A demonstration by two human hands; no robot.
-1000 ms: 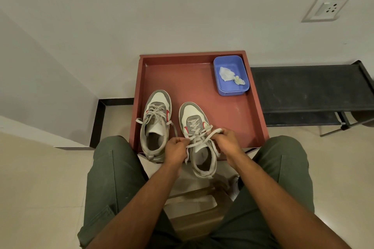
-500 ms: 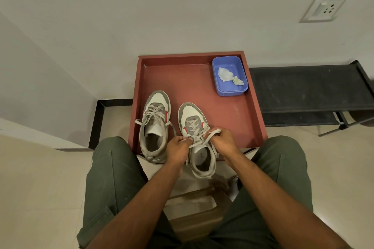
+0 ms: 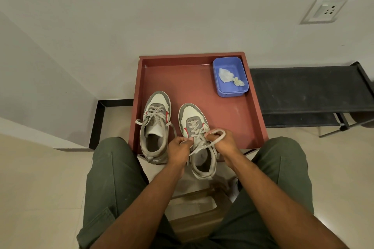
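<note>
scene: person seated, knees apart, looking down at a red tray point(image 3: 141, 87) with two shoes in it
work in hand: tying the lace point(image 3: 222, 133) of the right-side shoe point(image 3: 193, 115)
shoe position: near half of the tray, directly in front of the person, between the knees; heel hangs over the tray's near edge
shoe long axis: toe away from the person, heel toward them, heel end swung slightly right
left hand point(image 3: 179, 145): fingers curled, pinching the lace at the left edge of the shoe's throat
right hand point(image 3: 221, 143): fingers curled round a loop of lace that stands up over its knuckles; a strand runs from it down-left across the shoe opening
key relation: both hands sit over the top eyelets, one on each side of the tongue, close together; the loop is on the right hand's side, so that hand is nearer for the next wrap
step judged: loop formed, knot not yet drawn tight
next move needs: free strand passed round the loop, then pulled outward, across the shoe's axis
risk: loop slipping out of the pinch; shoe sliding off the near edge
other shoe point(image 3: 156, 107): just left of the first, parallel, laces loose and spilling to both sides
blue tub point(image 3: 230, 92): far right corner of tray, well apart from the hands, a crumpled cloth point(image 3: 225, 75) inside
also: black rack point(image 3: 303, 87) right of the tray; wall socket point(image 3: 325, 9) upper right
</note>
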